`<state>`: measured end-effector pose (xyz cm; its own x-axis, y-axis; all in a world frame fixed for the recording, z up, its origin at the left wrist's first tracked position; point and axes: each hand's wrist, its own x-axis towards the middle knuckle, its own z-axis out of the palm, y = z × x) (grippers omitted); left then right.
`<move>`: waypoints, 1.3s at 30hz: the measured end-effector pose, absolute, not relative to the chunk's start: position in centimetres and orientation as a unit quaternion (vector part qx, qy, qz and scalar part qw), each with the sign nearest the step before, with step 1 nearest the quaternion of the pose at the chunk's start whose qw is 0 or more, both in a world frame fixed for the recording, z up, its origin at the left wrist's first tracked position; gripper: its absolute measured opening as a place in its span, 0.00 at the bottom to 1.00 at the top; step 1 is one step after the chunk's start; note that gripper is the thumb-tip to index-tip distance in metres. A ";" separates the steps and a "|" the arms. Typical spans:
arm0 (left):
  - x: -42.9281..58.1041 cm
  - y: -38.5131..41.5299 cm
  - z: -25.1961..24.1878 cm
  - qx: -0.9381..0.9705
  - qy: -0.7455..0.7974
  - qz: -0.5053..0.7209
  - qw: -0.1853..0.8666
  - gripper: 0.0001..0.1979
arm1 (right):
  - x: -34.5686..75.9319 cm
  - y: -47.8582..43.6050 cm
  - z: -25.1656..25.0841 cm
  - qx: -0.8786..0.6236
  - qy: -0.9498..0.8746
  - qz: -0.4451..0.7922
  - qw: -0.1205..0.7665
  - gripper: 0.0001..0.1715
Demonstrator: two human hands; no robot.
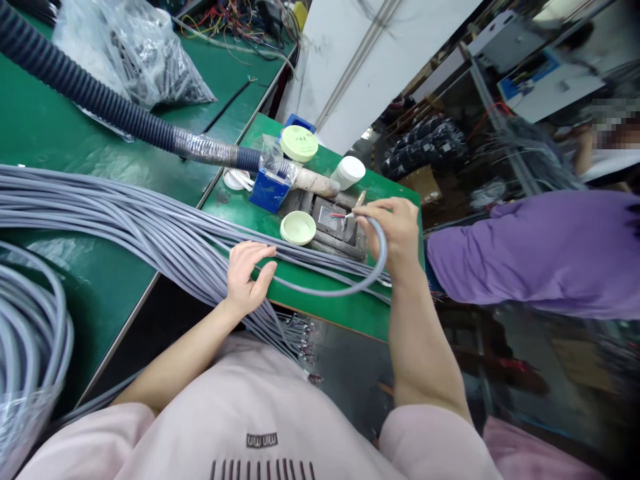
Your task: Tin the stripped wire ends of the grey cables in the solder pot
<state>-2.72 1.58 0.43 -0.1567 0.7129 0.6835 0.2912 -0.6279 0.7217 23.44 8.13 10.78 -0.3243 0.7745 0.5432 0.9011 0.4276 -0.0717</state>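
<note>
My right hand (pixel 395 230) is closed in a pinch on a grey cable (pixel 383 257) near its stripped end. Red and white wire tips (pixel 341 215) stick out from it over a small metal pot (pixel 330 223) with a shiny surface. From this grip the cable bends round in a loop and runs left toward my other hand. My left hand (pixel 249 275) lies over the edge of a thick bundle of grey cables (pixel 165 223), thumb and fingers apart. An open pale-green round tub (pixel 298 228) stands between the bundle and the pot.
A ribbed dark hose (pixel 125 110) ends in a pale nozzle (pixel 315 180) beside the pot, propped on a blue box (pixel 270 190). Behind are a yellow-green lid (pixel 299 143) and white jar (pixel 350 172). Coiled cable (pixel 30 333) lies left. A person in a purple sleeve (pixel 540 253) is at right.
</note>
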 end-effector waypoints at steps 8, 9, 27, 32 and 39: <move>-0.4 -1.4 3.4 0.583 0.313 0.553 0.506 0.16 | 19.2 -3.9 11.5 -0.328 -0.897 -0.095 0.281 0.19; 0.1 -1.8 3.8 0.555 0.304 0.519 0.575 0.20 | 19.0 -4.8 10.9 -0.318 -0.902 -0.099 0.275 0.18; 1.1 -4.8 4.2 0.528 0.293 0.422 0.676 0.23 | 17.6 -10.5 6.5 -0.332 -0.888 -0.080 0.308 0.13; 1.1 -5.0 4.2 0.526 0.293 0.429 0.673 0.23 | 17.2 -10.7 6.6 -0.337 -0.884 -0.073 0.314 0.12; 1.1 -5.1 4.0 0.531 0.281 0.435 0.671 0.23 | 17.1 -10.8 6.3 -0.346 -0.880 -0.073 0.316 0.13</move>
